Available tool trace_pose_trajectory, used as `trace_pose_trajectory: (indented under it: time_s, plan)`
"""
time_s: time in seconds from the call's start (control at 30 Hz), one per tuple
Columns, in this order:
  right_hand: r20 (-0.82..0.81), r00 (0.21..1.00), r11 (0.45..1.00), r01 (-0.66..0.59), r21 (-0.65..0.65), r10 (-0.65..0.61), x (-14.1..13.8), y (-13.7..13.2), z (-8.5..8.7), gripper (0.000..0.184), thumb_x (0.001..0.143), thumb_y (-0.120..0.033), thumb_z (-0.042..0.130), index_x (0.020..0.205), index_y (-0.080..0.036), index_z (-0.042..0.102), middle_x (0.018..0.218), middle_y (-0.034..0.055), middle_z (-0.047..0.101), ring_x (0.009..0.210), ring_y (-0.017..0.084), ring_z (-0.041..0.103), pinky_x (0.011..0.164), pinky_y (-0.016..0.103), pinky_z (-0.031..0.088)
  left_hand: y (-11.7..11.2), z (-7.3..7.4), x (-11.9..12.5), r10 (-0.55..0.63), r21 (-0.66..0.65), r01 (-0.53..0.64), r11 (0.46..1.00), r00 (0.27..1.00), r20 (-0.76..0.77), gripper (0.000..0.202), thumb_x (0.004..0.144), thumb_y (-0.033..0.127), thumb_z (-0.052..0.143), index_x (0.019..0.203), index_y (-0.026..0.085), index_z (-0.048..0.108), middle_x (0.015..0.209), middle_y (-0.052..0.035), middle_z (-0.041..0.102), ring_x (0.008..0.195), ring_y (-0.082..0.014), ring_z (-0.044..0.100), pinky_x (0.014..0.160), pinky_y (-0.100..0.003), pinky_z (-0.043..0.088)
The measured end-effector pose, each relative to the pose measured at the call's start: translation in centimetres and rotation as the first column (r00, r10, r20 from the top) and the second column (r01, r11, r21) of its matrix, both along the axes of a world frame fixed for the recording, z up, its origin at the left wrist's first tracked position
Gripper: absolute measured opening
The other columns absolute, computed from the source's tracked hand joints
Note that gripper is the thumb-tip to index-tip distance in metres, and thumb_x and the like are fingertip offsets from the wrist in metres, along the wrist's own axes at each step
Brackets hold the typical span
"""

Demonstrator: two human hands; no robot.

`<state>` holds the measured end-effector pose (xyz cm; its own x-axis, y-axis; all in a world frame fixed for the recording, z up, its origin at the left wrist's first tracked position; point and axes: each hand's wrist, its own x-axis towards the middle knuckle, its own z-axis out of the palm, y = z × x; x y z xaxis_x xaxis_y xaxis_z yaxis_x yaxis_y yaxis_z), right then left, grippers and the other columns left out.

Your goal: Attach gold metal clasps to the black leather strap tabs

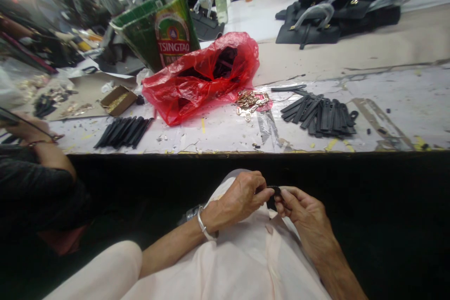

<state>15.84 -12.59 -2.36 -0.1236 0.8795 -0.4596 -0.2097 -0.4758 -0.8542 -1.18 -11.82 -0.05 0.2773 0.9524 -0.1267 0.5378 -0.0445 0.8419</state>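
Left hand and right hand: fingertips of both pinched on small black piece, held between them above person's lap. Piece partly hidden by fingers. Beyond hands, on table: gold-coloured metal parts roughly straight ahead; loose pile of black strips ahead and right; red plastic bag ahead and left; neat row of dark strips farther left, nearer table edge.

Counter, front to back
A small piece is held between left hand and right hand before it. On it, from left to right, are set a row of strips, a plastic bag, metal fittings and a strip pile. Behind the row, a small box is placed; behind the bag, a carton and a bottle; behind the pile, handbags.
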Motion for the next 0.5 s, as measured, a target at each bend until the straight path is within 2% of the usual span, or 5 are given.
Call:
trace_pose_trajectory:
  time_s: [0.27,0.43,0.5]
  plan:
    - [0.022,0.998,0.996,-0.059,0.06,0.058,0.38,-0.34,-1.03,0.032,0.078,-0.046,0.076,0.081,-0.015,0.071,0.063,0.0029,0.061,0.057,0.014,0.054,0.055,0.025,0.047,0.08,0.1,0.14,-0.036,0.038,0.038,0.999,0.998,-0.051,0.033,0.09,0.026,0.052,0.059,0.018,0.043,0.065,0.0007,0.047,0.06,-0.0107,0.041,0.06,-0.025,0.032]
    - [0.133,0.989,0.988,-0.078,0.13,0.061,0.49,-0.41,-0.9,0.029,0.08,-0.044,0.074,0.08,-0.016,0.069,0.06,0.001,0.06,0.055,0.014,0.053,0.053,0.023,0.044,0.06,-0.06,0.29,-0.04,0.029,0.041,0.999,0.998,-0.053,0.033,0.09,0.028,0.052,0.06,0.018,0.043,0.067,0.0002,0.049,0.061,-0.0104,0.042,0.06,-0.026,0.031]
    - [0.185,0.981,0.983,-0.087,0.161,0.057,0.49,-0.36,-0.88,0.029,0.081,-0.045,0.072,0.079,-0.016,0.068,0.06,0.0006,0.059,0.054,0.013,0.051,0.052,0.023,0.043,-0.02,-0.06,0.36,0.001,0.015,0.0,1.0,0.999,-0.044,0.031,0.089,0.029,0.055,0.061,0.017,0.045,0.067,0.0003,0.051,0.062,-0.0105,0.044,0.061,-0.025,0.033]
